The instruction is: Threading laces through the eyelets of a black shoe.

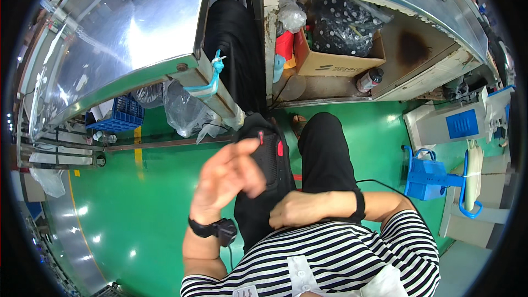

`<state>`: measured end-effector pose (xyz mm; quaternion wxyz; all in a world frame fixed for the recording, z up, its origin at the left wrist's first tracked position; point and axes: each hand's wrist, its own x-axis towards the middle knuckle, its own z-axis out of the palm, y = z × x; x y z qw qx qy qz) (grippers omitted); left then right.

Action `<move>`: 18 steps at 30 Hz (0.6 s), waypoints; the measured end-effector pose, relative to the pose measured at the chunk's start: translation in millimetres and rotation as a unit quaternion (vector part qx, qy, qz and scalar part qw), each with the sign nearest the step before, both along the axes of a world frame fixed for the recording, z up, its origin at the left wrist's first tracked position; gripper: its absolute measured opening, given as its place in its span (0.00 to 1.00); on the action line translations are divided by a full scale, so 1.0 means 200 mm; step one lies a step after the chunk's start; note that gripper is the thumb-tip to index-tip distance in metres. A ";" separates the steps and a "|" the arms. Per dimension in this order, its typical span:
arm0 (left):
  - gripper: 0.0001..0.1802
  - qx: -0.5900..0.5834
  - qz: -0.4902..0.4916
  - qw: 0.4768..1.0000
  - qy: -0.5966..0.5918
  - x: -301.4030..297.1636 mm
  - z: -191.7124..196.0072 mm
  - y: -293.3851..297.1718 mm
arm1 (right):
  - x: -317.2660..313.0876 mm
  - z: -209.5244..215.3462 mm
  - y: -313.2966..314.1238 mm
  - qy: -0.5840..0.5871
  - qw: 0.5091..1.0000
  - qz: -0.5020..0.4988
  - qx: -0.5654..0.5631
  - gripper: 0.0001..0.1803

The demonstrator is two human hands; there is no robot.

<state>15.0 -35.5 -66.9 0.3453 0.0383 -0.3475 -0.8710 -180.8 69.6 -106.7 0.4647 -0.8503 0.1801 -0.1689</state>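
Note:
My left hand [228, 177] is raised over the left side of my lap, somewhat blurred. Its fingers are bent but apart, and nothing shows between them. Just past its fingertips, over my left leg, lies a black mesh-faced item with red tabs [269, 157]; its kind is unclear. My right hand [297, 209] rests on my lap against the striped shirt [335, 245], fingers curled under. What they hold, if anything, is hidden. A black strap with a small device [224, 232] circles my left wrist, and a black band [359, 204] my right.
Metal-topped tables [132, 27] stand ahead on both sides. Under the right one are a cardboard box [335, 65] and a dark bottle [369, 80]. A blue crate [118, 115] and plastic bags [187, 110] sit lower left. A blue-framed object [432, 179] stands on the green floor [148, 209] at right.

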 end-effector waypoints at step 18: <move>0.09 0.337 0.646 0.675 -0.118 2.38 -1.12 0.95 | -1.52 -0.16 0.30 -0.695 0.406 -0.466 0.368 0.10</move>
